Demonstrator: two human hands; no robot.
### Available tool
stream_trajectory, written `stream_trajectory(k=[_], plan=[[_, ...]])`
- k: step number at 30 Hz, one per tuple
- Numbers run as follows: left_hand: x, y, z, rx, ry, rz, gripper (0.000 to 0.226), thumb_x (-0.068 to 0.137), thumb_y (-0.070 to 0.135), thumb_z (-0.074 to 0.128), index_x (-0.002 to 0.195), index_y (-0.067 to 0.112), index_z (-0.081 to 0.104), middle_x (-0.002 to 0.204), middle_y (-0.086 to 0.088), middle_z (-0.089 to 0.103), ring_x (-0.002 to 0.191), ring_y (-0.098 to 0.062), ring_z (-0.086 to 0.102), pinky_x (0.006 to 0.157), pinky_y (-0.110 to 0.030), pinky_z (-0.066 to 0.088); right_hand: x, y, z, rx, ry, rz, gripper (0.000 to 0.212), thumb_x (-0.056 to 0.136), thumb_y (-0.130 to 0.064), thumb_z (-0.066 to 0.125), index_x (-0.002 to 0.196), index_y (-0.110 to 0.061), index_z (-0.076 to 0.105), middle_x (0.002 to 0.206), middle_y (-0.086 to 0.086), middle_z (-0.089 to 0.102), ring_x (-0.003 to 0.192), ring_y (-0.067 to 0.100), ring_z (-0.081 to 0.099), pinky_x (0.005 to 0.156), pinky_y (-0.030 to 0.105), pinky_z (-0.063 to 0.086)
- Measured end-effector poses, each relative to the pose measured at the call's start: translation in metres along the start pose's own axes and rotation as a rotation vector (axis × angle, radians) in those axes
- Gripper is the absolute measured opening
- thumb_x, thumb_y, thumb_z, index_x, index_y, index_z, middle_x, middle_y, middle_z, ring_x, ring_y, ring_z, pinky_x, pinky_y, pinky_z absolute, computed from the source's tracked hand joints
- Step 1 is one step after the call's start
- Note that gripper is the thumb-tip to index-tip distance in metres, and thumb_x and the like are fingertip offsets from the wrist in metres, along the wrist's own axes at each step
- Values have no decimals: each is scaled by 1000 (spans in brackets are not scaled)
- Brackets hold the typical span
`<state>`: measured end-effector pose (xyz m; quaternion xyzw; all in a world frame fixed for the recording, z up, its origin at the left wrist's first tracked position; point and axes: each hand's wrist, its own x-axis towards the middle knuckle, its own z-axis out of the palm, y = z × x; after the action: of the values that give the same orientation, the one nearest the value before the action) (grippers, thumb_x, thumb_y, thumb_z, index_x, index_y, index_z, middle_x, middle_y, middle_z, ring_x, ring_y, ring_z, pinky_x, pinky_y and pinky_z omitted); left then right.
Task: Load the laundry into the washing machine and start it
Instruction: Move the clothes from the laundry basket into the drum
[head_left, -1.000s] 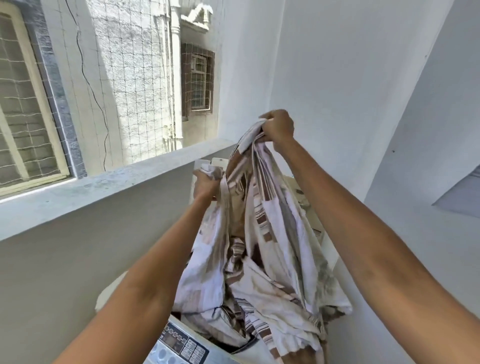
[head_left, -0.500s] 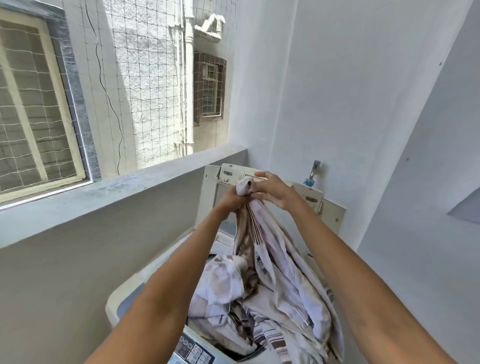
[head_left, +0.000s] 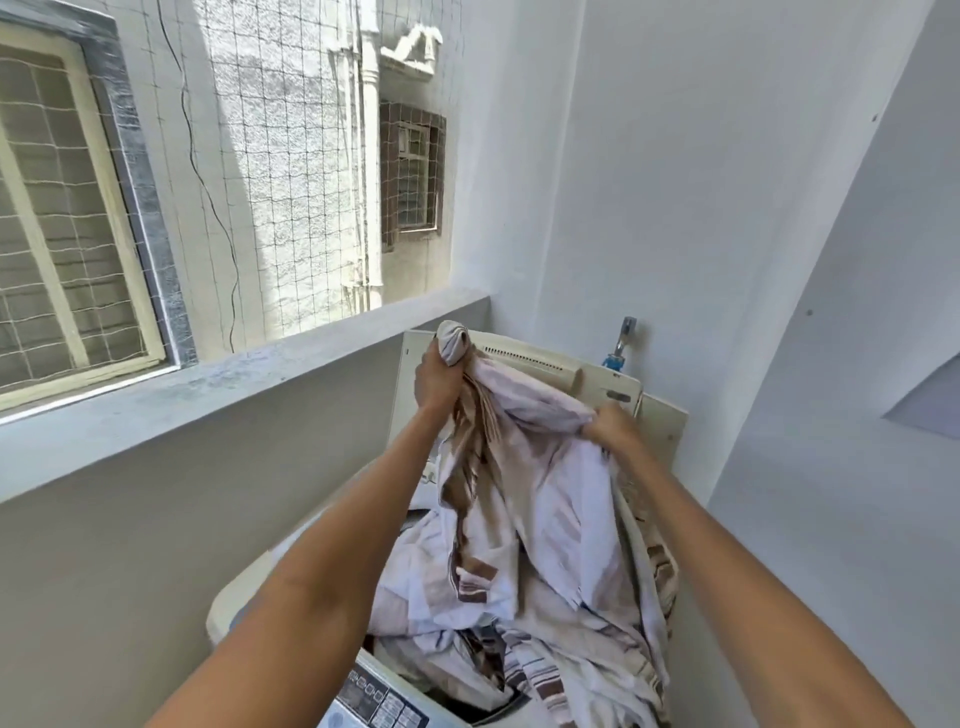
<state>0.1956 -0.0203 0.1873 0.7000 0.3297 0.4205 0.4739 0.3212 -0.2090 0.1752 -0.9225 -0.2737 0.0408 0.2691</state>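
While the washing machine (head_left: 249, 613) stands with its lid (head_left: 660, 415) raised against the white wall, a brown-and-white striped sheet (head_left: 545, 545) hangs partly into its tub, the rest heaped over the opening. Left hand (head_left: 439, 382): grip closed round a bunched corner of the sheet, held high. Right hand (head_left: 610, 434): grip closed on a fold, lower. Control panel (head_left: 376, 701) visible at the near edge.

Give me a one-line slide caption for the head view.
Both hands, left hand and right hand, grip a striped bedsheet above the open top-loading washing machine.
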Motion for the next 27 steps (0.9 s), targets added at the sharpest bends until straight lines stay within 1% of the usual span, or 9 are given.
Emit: stream_trajectory(k=[4, 7, 9, 12, 16, 19, 23, 25, 27], plan=[[17, -10, -22, 76, -128, 55, 79, 76, 43, 74, 135, 13, 32, 128, -12, 54, 113, -30, 54, 91, -39, 45, 15, -55, -77, 253, 261, -47, 21, 88, -17, 55, 103, -15, 70, 116, 11, 67, 110, 30, 60, 87, 29, 45], [32, -30, -36, 45, -136, 33, 90, 66, 61, 74, 136, 17, 38, 132, -7, 50, 116, -23, 53, 98, -40, 45, 29, -113, -139, 559, 408, -85, 27, 78, -15, 56, 100, -18, 71, 110, 11, 69, 107, 28, 63, 92, 34, 52], [37, -34, -45, 37, -166, 41, 81, 69, 63, 69, 131, 17, 46, 126, -7, 56, 112, -23, 56, 94, -40, 48, 38, -149, -166, 759, 429, -123, 26, 66, -15, 50, 85, -21, 67, 102, 11, 70, 98, 30, 66, 86, 41, 56], [29, -22, -52, 47, -254, 151, 36, 92, 30, 59, 122, 10, 58, 114, -3, 60, 102, -19, 57, 83, -28, 43, 36, -196, -173, 916, 393, -237, 17, 69, -11, 50, 76, -25, 56, 96, 8, 67, 89, 26, 67, 77, 37, 58], [30, -31, -55, 251, -439, -19, 15, 91, 5, 54, 106, 4, 57, 99, -10, 58, 84, -18, 53, 63, -25, 44, 27, -211, -124, 721, 325, -259, 21, 84, -9, 49, 97, -20, 60, 105, 6, 61, 98, 21, 61, 84, 27, 50], [25, -32, -68, 312, -611, -178, 40, 86, 5, 58, 122, 10, 42, 103, -8, 51, 86, -17, 49, 63, -23, 45, 31, -187, -73, 425, 219, -197, 31, 89, -9, 47, 118, -10, 57, 124, 10, 58, 116, 25, 54, 95, 26, 41], [13, -19, -68, 1, -765, -178, 70, 83, 15, 66, 142, 23, 29, 126, 0, 44, 119, -19, 42, 96, -36, 36, 30, -159, -23, 180, 49, -146, 33, 88, -7, 50, 120, -3, 57, 129, 17, 57, 121, 30, 52, 97, 29, 41], [8, -17, -56, 7, -799, -112, 66, 88, 23, 64, 144, 24, 29, 128, 2, 45, 121, -17, 42, 96, -34, 37, 30, -148, -6, 109, 14, -129, 33, 87, -7, 51, 119, -1, 58, 127, 18, 58, 118, 31, 54, 95, 30, 44], [3, -24, -39, 83, -754, 30, 60, 83, 30, 70, 135, 16, 44, 122, -2, 53, 111, -17, 51, 90, -30, 42, 28, -138, 1, 33, -85, -171, 33, 83, -4, 54, 116, 0, 60, 118, 18, 62, 111, 28, 58, 83, 23, 48]])
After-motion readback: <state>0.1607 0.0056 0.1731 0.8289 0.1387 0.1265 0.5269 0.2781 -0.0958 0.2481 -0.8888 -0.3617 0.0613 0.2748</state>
